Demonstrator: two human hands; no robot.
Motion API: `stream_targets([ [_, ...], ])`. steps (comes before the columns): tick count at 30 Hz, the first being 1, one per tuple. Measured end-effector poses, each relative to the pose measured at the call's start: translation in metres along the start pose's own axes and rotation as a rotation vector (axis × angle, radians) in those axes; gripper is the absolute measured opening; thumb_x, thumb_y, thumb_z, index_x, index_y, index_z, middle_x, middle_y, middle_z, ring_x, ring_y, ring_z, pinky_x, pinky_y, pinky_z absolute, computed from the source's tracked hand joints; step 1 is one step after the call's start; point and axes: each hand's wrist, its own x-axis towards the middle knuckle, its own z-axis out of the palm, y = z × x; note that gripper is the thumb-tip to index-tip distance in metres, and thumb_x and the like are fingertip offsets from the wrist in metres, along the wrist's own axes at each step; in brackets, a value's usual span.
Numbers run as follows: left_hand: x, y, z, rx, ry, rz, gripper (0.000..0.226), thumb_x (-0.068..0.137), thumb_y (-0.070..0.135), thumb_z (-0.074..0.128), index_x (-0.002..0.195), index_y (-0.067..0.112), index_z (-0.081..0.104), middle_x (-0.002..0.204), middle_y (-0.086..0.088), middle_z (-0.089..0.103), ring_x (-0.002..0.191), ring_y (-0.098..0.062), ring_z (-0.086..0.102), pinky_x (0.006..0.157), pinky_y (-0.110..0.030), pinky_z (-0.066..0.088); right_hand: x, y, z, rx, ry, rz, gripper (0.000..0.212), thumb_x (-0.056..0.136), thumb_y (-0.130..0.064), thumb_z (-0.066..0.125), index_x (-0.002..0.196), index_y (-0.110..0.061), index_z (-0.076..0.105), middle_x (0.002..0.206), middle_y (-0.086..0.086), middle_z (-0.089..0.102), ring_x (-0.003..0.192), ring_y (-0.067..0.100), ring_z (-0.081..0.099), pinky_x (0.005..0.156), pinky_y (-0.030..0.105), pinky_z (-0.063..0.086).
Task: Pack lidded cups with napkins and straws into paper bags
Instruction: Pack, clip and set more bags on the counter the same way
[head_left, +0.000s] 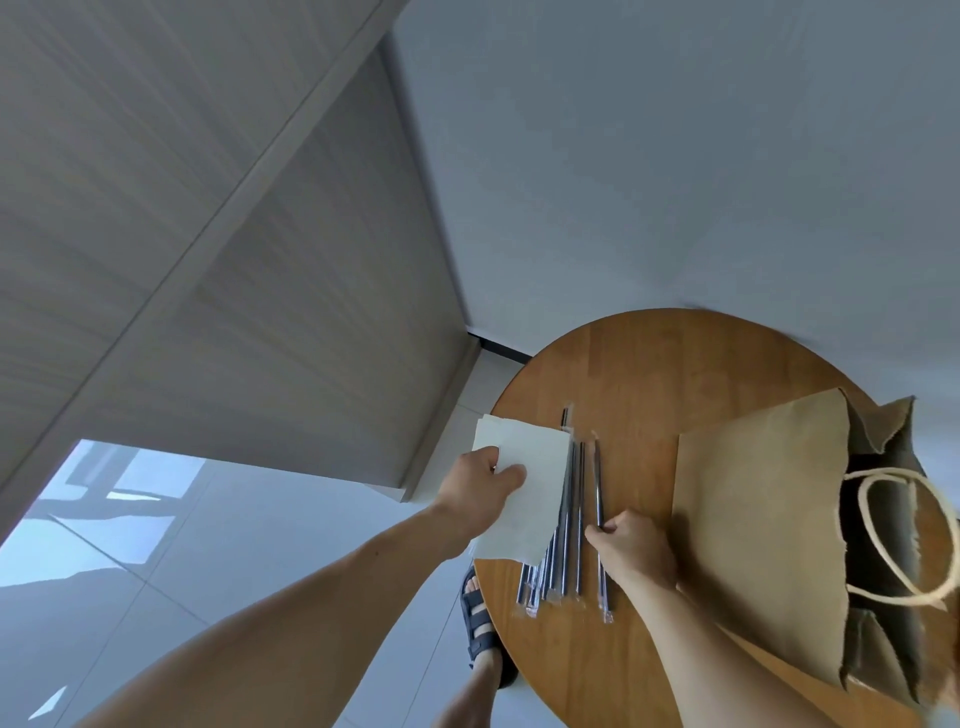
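1. The round table (649, 374) is carrying everything; no cup is showing on it.
2. The paper bag (758, 519) is lying on its side at the right, with its mouth and rope handle (883, 545) at the far right end.
3. The napkins (540, 467) are hanging over the table's left edge. The left hand (478, 491) is clamping them, thumb pressing on top and fingers hidden underneath.
4. The wrapped straws (563, 535) are lying fanned out, partly under the napkins.
5. The right hand (631, 551) is pinching the rightmost straw (597, 478) along its lower half, fingertips closed on it. The smart play, I'd say, is lifting that one clear without dragging its neighbours, then feeding straw and napkins into the bag's mouth.
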Motion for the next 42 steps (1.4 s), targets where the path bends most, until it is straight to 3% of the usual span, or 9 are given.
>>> stream_targets([
  [2,-0.003,0.003,0.001,-0.009,0.005,0.006,0.021,0.097,0.037,0.055,0.104,0.019,0.062,0.104,-0.002,0.066,0.086,-0.016,0.064,0.064,-0.023,0.048,-0.006,0.000,-0.006,0.016,-0.004,0.007,0.033,0.091,-0.040,0.063,0.063,-0.026,0.053,0.057,-0.007,0.063,0.051,0.010,0.062,0.050,0.025,0.052],
  [6,-0.012,0.018,0.000,-0.034,0.031,0.040,0.021,0.097,0.032,0.054,0.105,0.015,0.063,0.104,-0.005,0.067,0.084,-0.017,0.063,0.066,-0.026,0.048,-0.022,-0.015,-0.031,0.151,0.039,-0.046,0.026,0.089,-0.037,0.062,0.074,-0.017,0.064,0.068,0.001,0.067,0.065,0.016,0.065,0.065,0.036,0.056],
  [10,-0.026,0.047,-0.008,-0.101,0.091,0.117,0.019,0.098,0.027,0.052,0.112,0.019,0.061,0.105,-0.003,0.068,0.090,-0.021,0.065,0.074,-0.031,0.052,-0.051,-0.049,-0.072,0.460,0.016,-0.264,0.024,0.087,-0.034,0.070,0.069,-0.019,0.062,0.059,-0.005,0.062,0.055,0.010,0.057,0.059,0.033,0.046],
  [12,-0.033,0.066,-0.016,-0.170,0.112,0.168,0.012,0.096,0.024,0.053,0.103,0.020,0.063,0.097,-0.001,0.070,0.086,-0.019,0.066,0.074,-0.033,0.055,-0.068,-0.066,-0.094,0.555,-0.030,-0.378,0.021,0.087,-0.036,0.071,0.073,-0.021,0.067,0.063,-0.001,0.066,0.057,0.013,0.059,0.060,0.034,0.047],
  [16,-0.050,0.101,-0.027,-0.235,0.084,0.249,0.013,0.091,0.021,0.057,0.092,0.009,0.063,0.081,-0.003,0.066,0.074,-0.021,0.060,0.071,-0.037,0.050,-0.094,-0.091,-0.132,0.559,-0.002,-0.528,0.016,0.089,-0.035,0.070,0.074,-0.030,0.069,0.069,-0.012,0.070,0.058,0.001,0.061,0.059,0.015,0.045],
  [24,-0.088,0.149,-0.033,-0.360,-0.014,0.411,0.005,0.084,0.026,0.075,0.082,0.022,0.073,0.076,0.008,0.075,0.067,-0.009,0.071,0.052,-0.020,0.050,-0.116,-0.106,-0.188,0.538,0.096,-0.550,0.010,0.086,-0.040,0.071,0.079,-0.032,0.072,0.073,-0.014,0.071,0.070,0.004,0.066,0.072,0.031,0.054],
  [30,-0.114,0.183,-0.036,-0.397,-0.109,0.472,0.015,0.087,0.019,0.073,0.100,0.013,0.073,0.095,-0.005,0.077,0.089,-0.026,0.073,0.082,-0.043,0.059,-0.129,-0.090,-0.239,0.536,0.275,-0.561,0.030,0.079,-0.050,0.076,0.100,-0.035,0.061,0.093,-0.019,0.066,0.089,0.000,0.062,0.077,0.023,0.051],
  [36,-0.147,0.213,-0.025,-0.411,-0.297,0.529,0.024,0.089,0.020,0.071,0.111,0.011,0.069,0.103,-0.009,0.075,0.095,-0.029,0.072,0.081,-0.042,0.059,-0.141,-0.078,-0.293,0.685,0.111,-0.706,0.025,0.080,-0.033,0.080,0.102,-0.030,0.069,0.098,-0.014,0.074,0.092,0.006,0.070,0.077,0.026,0.057],
  [42,-0.167,0.233,-0.005,-0.355,-0.318,0.557,0.024,0.089,0.026,0.071,0.109,0.014,0.069,0.101,-0.005,0.075,0.094,-0.025,0.073,0.084,-0.043,0.059,-0.150,-0.061,-0.320,0.661,0.137,-0.730,0.017,0.078,-0.034,0.082,0.091,-0.029,0.074,0.090,-0.013,0.075,0.083,0.006,0.072,0.066,0.022,0.056],
])
